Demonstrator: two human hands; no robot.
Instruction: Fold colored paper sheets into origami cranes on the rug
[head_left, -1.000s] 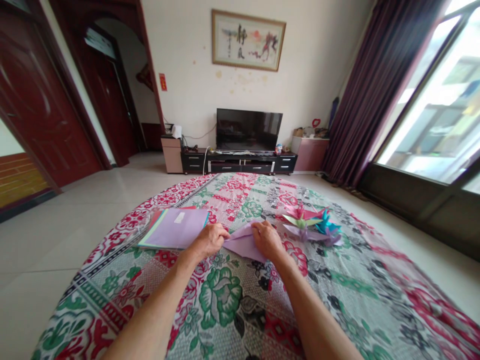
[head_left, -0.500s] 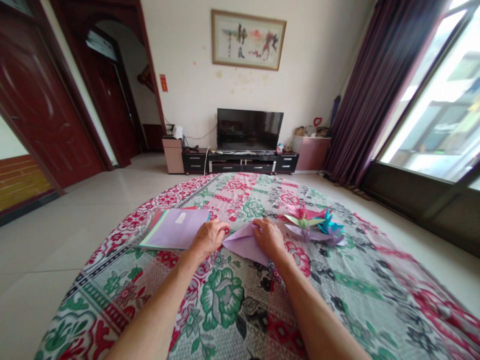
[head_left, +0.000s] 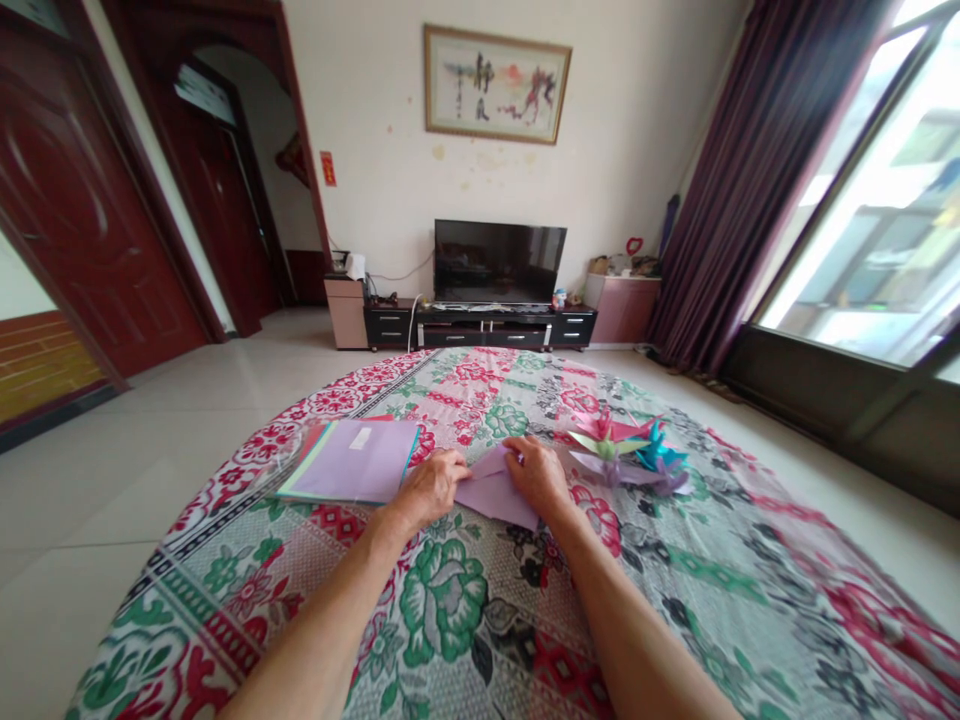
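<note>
A folded lilac paper sheet [head_left: 495,492] lies on the round table's floral cloth [head_left: 465,600]. My left hand [head_left: 431,486] rests on the sheet's left edge, fingers curled and pinched on it. At the sheet's upper right part, my right hand [head_left: 538,473] presses down with its fingers closed on the fold. A stack of coloured paper sheets [head_left: 352,460] with a lilac one on top lies just left of my left hand. Several folded paper figures [head_left: 626,452] in pink, green, teal and lilac sit right of my right hand.
The table's edge curves round at left and right, above a tiled floor [head_left: 112,470]. Beyond stand a TV [head_left: 499,262] on a low cabinet, dark wooden doors [head_left: 90,220] at left, and curtains [head_left: 742,190] beside a large window at right.
My left hand has slid a little right along the lilac sheet's edge, closer to my right hand. The sheet looks folded narrower. My right hand has stayed at the top fold.
</note>
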